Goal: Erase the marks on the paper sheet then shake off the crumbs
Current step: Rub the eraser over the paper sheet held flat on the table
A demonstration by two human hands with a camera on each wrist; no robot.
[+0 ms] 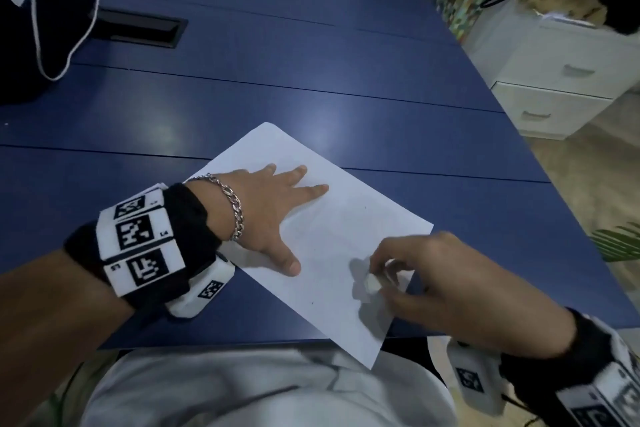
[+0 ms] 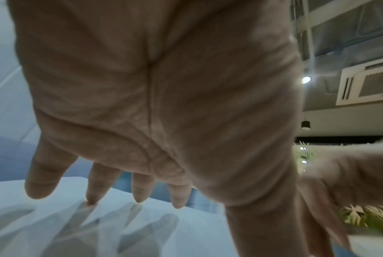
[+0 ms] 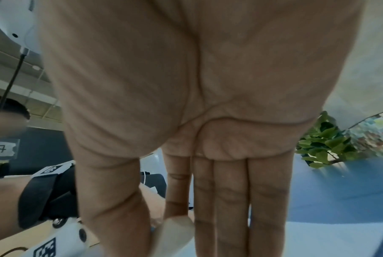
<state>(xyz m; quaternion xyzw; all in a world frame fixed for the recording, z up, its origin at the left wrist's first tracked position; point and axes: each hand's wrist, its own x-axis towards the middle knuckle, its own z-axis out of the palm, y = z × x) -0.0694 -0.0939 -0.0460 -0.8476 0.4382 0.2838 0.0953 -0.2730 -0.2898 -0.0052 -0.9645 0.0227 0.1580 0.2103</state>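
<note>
Blue table point(image 1: 242, 107), sheet point(image 1: 346, 218) lying skewed, near corner overhanging the edge. Left hand point(image 1: 266, 215) spread flat, pinning the far part. Right hand point(image 1: 433, 284) pinching eraser point(image 1: 372, 283) near the unsupported corner. Risk: creasing or tearing there under hard rubbing.

Office, blue desk point(image 1: 311, 55) with cable slot point(image 1: 138, 29), drawer cabinet point(image 1: 561, 80)
</note>
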